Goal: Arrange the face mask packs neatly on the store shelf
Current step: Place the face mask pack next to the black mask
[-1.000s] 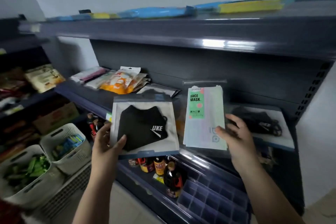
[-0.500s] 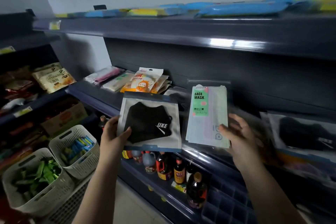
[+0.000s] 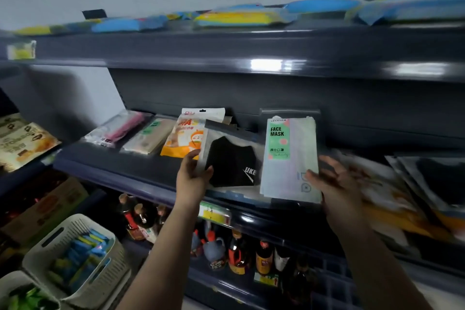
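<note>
The green label strip on the pale, iridescent plastic mask pack [image 3: 289,158] is showing "FACE MASK" in bold dark capitals, with a small "LEYAN" brand line sitting above it and a row of Chinese characters below that is too small to read surely. The black fabric mask inside the clear zip pack [image 3: 230,161] is carrying white letters reading "UKE" over a white swoosh-like mark at its lower right corner. The orange-and-white cartoon mask packet [image 3: 186,138] is showing large red letters, partly covered and blurred. The yellow shelf-edge price tag [image 3: 214,214] is bearing handwriting that is staying unreadable.
</note>
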`<state>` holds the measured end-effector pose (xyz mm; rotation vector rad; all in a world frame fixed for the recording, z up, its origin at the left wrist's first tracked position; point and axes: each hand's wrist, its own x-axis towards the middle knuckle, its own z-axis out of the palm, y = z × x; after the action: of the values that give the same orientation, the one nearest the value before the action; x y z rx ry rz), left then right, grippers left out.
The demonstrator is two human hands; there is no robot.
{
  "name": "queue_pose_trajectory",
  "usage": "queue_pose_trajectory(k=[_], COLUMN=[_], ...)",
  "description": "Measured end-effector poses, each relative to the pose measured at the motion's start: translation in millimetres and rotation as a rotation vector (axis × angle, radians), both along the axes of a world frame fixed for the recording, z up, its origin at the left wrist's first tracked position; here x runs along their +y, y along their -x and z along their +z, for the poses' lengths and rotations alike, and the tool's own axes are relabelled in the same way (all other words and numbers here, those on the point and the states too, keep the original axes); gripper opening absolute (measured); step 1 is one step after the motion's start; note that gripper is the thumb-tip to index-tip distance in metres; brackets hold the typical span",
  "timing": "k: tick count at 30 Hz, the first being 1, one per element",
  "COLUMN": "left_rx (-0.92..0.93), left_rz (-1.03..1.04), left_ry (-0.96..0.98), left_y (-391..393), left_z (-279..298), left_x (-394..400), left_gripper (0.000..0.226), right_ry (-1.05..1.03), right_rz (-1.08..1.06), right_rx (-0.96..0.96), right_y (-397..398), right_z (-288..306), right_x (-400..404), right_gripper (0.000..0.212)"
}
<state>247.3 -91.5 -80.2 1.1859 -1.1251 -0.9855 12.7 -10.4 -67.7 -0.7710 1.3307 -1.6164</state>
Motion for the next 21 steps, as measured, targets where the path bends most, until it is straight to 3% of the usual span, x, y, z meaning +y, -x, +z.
queue_pose_trajectory(k=[14,19,21], left_rx=[-0.475,-0.491,-0.283], left_rz=[-0.153,-0.108,-0.097], left_ry=[-0.125,-0.087,-0.137], left_y=[36,17,4], left_z=[-11,5,17], left_x=[-62,-57,-51], left_gripper=[0.053,0.031,0.026], right_ry=[0.034,0.025,0.033], right_rz=[0.021,0.072,0.104], right_rx=[0.055,0.005,0.001], right_y=[0,-20,-36], right_z=[18,14,13], right_x=[-67,-95,-106], right_gripper=[0.045,0.046,0.045])
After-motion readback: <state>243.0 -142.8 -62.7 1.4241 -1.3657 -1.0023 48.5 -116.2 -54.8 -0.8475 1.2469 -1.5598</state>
